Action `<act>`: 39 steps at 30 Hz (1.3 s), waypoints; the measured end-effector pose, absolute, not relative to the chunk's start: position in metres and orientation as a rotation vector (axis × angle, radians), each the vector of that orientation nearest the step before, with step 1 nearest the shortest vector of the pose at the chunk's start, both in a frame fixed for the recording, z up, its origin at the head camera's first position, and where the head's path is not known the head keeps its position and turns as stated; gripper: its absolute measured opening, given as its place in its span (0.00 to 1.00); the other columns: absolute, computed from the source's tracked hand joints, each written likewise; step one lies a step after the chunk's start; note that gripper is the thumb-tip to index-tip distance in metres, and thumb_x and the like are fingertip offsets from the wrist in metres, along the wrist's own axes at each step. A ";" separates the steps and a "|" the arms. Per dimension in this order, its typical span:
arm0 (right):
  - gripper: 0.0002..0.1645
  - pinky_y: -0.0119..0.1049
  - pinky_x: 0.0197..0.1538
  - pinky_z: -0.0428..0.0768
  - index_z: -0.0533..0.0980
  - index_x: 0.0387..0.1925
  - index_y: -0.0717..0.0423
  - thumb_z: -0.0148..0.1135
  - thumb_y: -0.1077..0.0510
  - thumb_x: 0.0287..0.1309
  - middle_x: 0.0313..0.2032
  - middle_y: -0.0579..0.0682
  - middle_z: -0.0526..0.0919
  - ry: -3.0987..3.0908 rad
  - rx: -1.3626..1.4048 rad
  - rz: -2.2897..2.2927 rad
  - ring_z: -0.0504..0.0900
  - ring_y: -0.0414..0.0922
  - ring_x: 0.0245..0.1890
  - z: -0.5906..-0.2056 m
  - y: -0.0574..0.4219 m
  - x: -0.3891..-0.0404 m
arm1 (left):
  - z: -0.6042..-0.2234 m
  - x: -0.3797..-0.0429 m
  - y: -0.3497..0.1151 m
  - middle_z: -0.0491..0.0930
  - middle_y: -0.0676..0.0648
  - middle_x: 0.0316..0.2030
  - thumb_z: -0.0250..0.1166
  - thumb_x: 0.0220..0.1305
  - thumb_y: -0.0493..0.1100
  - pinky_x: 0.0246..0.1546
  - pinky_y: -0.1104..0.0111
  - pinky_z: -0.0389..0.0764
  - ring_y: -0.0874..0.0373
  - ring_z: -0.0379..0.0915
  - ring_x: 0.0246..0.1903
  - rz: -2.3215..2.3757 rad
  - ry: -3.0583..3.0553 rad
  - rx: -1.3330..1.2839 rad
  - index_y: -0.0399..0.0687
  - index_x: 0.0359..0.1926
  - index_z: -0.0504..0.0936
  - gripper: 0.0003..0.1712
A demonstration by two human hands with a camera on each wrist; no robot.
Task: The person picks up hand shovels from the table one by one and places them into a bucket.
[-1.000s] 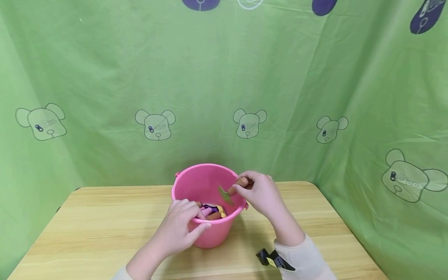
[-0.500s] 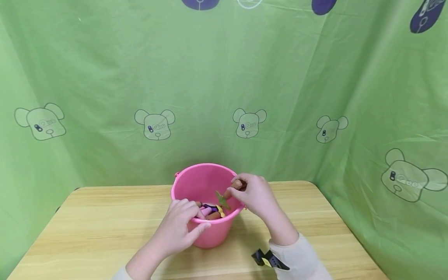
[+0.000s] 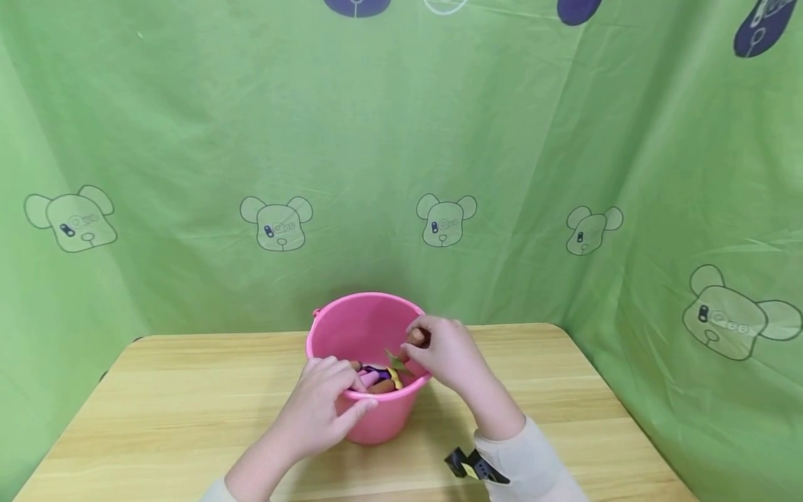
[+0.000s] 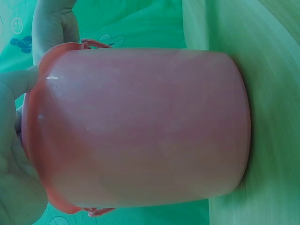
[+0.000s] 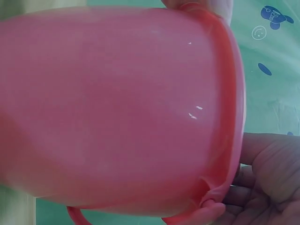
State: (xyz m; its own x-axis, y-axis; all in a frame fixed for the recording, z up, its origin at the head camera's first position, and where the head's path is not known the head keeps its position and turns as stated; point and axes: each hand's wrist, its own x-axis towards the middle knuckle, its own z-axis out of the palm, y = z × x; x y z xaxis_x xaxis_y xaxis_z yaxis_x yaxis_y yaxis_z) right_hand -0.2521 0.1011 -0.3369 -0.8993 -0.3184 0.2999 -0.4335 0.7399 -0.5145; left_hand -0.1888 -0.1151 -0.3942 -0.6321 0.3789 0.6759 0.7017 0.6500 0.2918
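Note:
A pink bucket (image 3: 383,420) stands upright on the table. My left hand (image 3: 322,404) grips its near-left rim, with the fingers over the inside and the thumb against the outer wall. Above the right part of the opening, my right hand (image 3: 449,352) pinches a stubby brown piece with a flat green end (image 3: 397,362); its exact kind is unclear. Inside the bucket lie a brown piece (image 3: 382,386), a pink piece (image 3: 369,378) and some purple and yellow ones, partly covered by my left fingers. Both wrist views show mostly the bucket's outer wall, and the held piece is hidden there.
The bucket rests on a light wooden table (image 3: 188,411). A green cloth (image 3: 364,139) printed with bear heads hangs behind and at both sides. A black strap (image 3: 479,466) is worn on the right sleeve.
My right hand has moved left and slightly down, bringing the brown-and-green piece lower into the bucket's opening. The left hand stays on the rim.

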 end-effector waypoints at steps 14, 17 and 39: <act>0.09 0.34 0.26 0.70 0.70 0.24 0.46 0.65 0.56 0.48 0.19 0.44 0.71 -2.857 0.719 0.694 0.69 0.40 0.21 -0.333 0.096 -0.250 | -0.396 -0.189 -0.115 0.69 0.65 0.31 0.61 0.58 0.59 0.44 0.64 0.62 0.68 0.60 0.32 -0.743 -2.284 -0.836 0.63 0.28 0.69 0.11; 0.08 0.34 0.25 0.69 0.71 0.24 0.45 0.65 0.56 0.47 0.18 0.43 0.70 -2.859 0.774 0.651 0.68 0.40 0.20 -0.331 0.096 -0.248 | -0.397 -0.190 -0.115 0.70 0.65 0.32 0.61 0.58 0.59 0.44 0.64 0.62 0.68 0.60 0.32 -0.744 -2.282 -0.836 0.63 0.28 0.70 0.11; 0.10 0.33 0.28 0.70 0.71 0.18 0.43 0.61 0.56 0.49 0.18 0.41 0.71 -2.804 1.118 0.539 0.68 0.37 0.23 -0.329 0.094 -0.243 | -0.398 -0.190 -0.115 0.77 0.64 0.40 0.60 0.59 0.56 0.49 0.59 0.63 0.63 0.68 0.48 -0.751 -2.257 -0.870 0.62 0.29 0.71 0.10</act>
